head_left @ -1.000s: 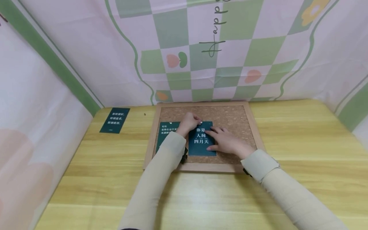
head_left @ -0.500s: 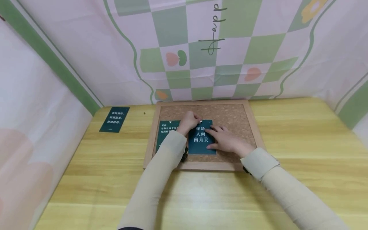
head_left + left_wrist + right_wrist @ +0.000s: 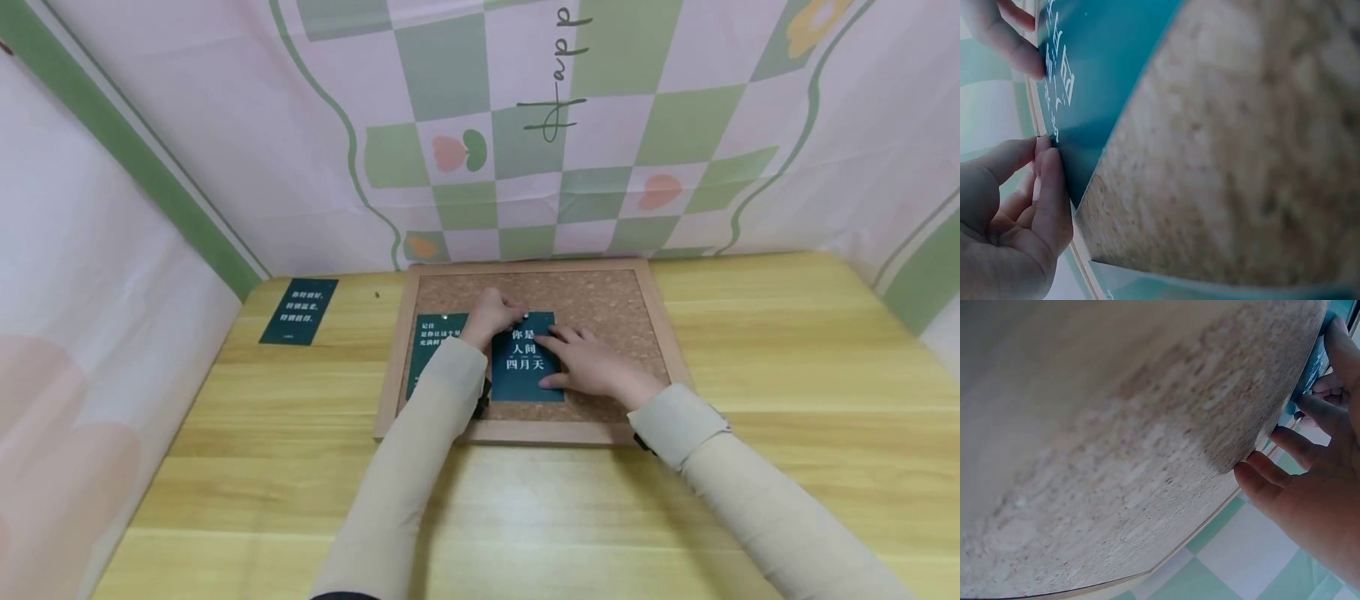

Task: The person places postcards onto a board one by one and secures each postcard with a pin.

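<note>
A dark teal card with white lettering lies on a wood-framed cork board. At its top edge my left hand pinches a small pushpin, mostly covered by the fingertips. In the left wrist view, the thumb and index finger of that hand meet at the card's edge. My right hand rests with spread fingers on the card's right side, some fingertips touching the cork. Left of this card, a second green card is fixed by a pin and partly hidden by my left sleeve.
Another teal card lies on the wooden table to the left of the board. A tiny dark speck sits near it. Behind the board hangs a checked green and white cloth, meeting the table's back edge.
Both hands keep their places on the card. The view has shifted very slightly; the left fingers show only a slight shift at the pin.
</note>
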A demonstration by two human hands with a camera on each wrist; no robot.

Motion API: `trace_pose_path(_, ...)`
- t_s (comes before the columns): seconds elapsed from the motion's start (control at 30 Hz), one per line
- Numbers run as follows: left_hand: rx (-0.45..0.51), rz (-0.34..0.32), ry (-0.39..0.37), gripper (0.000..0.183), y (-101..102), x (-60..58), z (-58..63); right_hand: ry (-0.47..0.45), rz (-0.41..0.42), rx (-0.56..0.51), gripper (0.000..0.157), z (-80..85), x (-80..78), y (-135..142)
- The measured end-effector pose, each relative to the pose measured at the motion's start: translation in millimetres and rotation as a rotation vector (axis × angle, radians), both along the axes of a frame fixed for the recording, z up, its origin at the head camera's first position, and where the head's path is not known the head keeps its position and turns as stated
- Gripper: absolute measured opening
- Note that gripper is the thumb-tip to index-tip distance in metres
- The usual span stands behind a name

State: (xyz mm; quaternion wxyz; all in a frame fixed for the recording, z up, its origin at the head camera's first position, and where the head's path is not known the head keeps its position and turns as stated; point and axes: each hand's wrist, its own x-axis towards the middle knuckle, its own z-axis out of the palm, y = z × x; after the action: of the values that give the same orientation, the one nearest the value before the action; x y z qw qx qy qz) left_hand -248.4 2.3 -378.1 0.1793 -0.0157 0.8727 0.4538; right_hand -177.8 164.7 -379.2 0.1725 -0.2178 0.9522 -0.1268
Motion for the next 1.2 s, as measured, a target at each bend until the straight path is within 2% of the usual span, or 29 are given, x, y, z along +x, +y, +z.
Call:
trace_pose_path(0.13, 0.004, -0.011, 0.014, 0.026, -1.9, 0.5, -1.1, -0.002, 0.000, 0.000, 0.072, 0.1, 0.1, 0.0)
trace_pose_path(0.47, 0.006, 0.022, 0.011, 0.024, -2.0, -2.2, -3.6, 0.008, 0.005, -0.008, 0.071, -0.5, -0.5, 0.7)
trace_pose_path(1.2, 0.027, 0.048, -0.048, 0.025, 0.1, -5.6, -1.3, 0.009, 0.007, -0.007, 0.070, 1.1, 0.9, 0.5)
